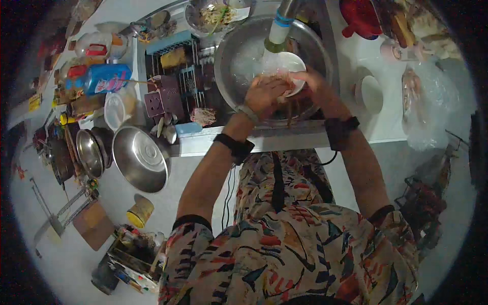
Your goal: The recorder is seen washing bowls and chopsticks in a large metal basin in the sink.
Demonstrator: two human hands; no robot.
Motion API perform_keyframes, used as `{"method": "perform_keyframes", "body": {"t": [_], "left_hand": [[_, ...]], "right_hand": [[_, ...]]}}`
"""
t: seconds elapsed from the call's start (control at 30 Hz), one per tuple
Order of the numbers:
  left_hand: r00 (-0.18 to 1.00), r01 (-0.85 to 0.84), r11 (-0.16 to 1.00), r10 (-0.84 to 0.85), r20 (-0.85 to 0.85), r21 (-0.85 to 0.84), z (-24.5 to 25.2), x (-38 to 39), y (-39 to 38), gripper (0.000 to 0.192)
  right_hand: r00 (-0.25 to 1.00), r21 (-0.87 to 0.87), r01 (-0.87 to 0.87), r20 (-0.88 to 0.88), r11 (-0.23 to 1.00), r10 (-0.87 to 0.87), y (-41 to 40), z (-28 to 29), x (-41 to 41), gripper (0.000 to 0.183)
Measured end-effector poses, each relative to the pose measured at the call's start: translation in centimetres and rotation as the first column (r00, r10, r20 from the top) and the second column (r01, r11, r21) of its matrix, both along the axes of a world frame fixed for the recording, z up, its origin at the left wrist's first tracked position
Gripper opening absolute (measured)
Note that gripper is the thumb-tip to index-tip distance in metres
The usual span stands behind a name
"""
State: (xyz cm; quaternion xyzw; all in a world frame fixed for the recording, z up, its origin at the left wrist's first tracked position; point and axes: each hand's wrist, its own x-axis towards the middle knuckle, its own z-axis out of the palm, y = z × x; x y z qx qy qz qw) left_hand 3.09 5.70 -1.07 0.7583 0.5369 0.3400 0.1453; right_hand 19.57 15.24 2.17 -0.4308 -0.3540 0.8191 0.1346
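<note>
A large round metal basin [228, 82] stands in the sink, with water in it. Above it, under the faucet spout [280, 34], a white bowl [295, 65] is tilted between my hands. The fingers of my right hand [309, 80] grip the bowl's right rim. My left hand [268, 93] lies across the bowl's near left part, with something pinkish under its fingers; whether this is a scrubber or food, I cannot tell. Below my hands, the contents of the basin are dark and blurred.
Left of the basin are a blue rack [171, 44], a purple plastic holder [164, 97], a pink mesh scrubber [203, 116] and a blue bottle [106, 78]. A metal bowl [141, 158] hangs off the counter's left. A bowl of food scraps [219, 17] sits behind; a white round container [370, 94] stands right.
</note>
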Motion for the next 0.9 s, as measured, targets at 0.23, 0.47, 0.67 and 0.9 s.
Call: {"method": "perform_keyframes", "body": {"t": [0.23, 0.47, 0.67, 0.9], "left_hand": [[0.968, -0.096, 0.981, 0.131, 0.212, -0.17, -3.3, 1.4, 0.9, 0.03], [0.993, -0.078, 0.941, 0.102, 0.054, -0.329, -2.4, 2.6, 1.6, 0.033], [0.997, 0.049, 0.989, -0.057, -0.055, -0.137, -2.1, 0.0, 1.2, 0.035], [0.999, 0.033, 0.995, -0.036, -0.033, -0.099, -2.2, -0.8, 0.7, 0.037]], "right_hand": [[0.992, 0.05, 0.122, -0.031, 0.991, -0.121, -2.0, -2.6, -1.9, 0.033], [0.981, 0.361, 0.186, -0.025, 0.914, -0.19, -1.8, -4.0, -0.5, 0.04], [0.986, 0.134, 0.148, -0.095, 0.98, -0.135, -1.3, 0.3, -0.9, 0.04], [0.999, 0.127, 0.044, 0.019, 0.991, -0.047, -0.9, 3.5, -2.1, 0.039]]}}
